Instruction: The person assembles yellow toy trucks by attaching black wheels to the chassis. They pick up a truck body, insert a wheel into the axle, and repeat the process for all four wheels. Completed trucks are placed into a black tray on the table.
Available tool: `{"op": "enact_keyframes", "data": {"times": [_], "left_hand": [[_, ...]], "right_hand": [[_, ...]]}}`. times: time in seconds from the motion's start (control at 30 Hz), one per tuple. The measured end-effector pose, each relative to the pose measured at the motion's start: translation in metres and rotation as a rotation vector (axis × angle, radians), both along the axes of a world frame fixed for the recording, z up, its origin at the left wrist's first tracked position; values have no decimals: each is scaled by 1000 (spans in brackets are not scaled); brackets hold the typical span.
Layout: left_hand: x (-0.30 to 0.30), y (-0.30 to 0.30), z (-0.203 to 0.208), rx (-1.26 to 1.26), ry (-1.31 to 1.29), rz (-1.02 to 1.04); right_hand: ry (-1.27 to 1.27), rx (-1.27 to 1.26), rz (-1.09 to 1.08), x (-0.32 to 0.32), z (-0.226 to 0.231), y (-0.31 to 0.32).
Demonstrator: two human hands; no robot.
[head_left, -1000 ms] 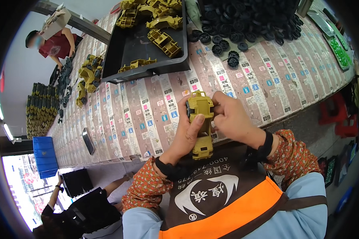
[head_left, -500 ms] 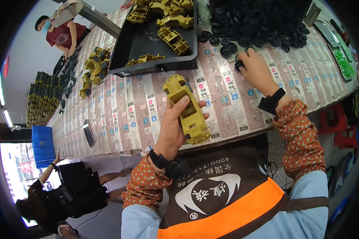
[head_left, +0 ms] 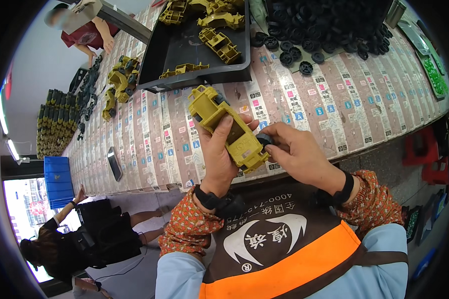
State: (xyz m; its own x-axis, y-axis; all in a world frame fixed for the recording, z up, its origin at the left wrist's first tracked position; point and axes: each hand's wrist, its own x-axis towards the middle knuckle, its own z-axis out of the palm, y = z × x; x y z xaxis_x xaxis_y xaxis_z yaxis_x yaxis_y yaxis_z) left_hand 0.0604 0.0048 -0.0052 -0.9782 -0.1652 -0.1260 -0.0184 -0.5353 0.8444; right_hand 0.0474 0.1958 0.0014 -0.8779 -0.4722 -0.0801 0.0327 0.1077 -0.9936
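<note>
A yellow plastic toy truck body (head_left: 242, 145) is gripped in my left hand (head_left: 218, 152), tilted with its far end up and to the left. Dark wheels show at that far end. My right hand (head_left: 302, 154) pinches a black toy wheel (head_left: 264, 140) between thumb and fingers, against the right side of the body's near end. Whether the wheel is seated there I cannot tell. Beyond my hands lies a heap of loose black wheels (head_left: 324, 30), a few of them spread at its near edge.
A black tray (head_left: 194, 82) holds several yellow truck bodies (head_left: 219, 45). Left of it are yellow bodies with wheels (head_left: 119, 82), stacked yellow-and-black parts (head_left: 57, 122), a phone (head_left: 114, 163) and a blue crate (head_left: 58, 182). Green pieces (head_left: 432, 77) sit far right. Two other people are at the left.
My right hand has come back from the wheel heap, bringing a black wheel to the truck body. My left hand and the body have shifted slightly left. The person at the far left moved an arm.
</note>
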Motion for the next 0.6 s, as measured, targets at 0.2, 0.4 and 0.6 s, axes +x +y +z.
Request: {"op": "enact_keyframes", "data": {"times": [0.2, 0.4, 0.6], "left_hand": [[5, 3, -1, -67, 59, 70], [10, 6, -1, -30, 71, 98], [23, -7, 0, 4, 35, 121]], "right_hand": [[103, 75, 70, 9, -5, 1], [244, 168, 60, 18, -2, -8], [-100, 39, 189, 17, 7, -17]]}}
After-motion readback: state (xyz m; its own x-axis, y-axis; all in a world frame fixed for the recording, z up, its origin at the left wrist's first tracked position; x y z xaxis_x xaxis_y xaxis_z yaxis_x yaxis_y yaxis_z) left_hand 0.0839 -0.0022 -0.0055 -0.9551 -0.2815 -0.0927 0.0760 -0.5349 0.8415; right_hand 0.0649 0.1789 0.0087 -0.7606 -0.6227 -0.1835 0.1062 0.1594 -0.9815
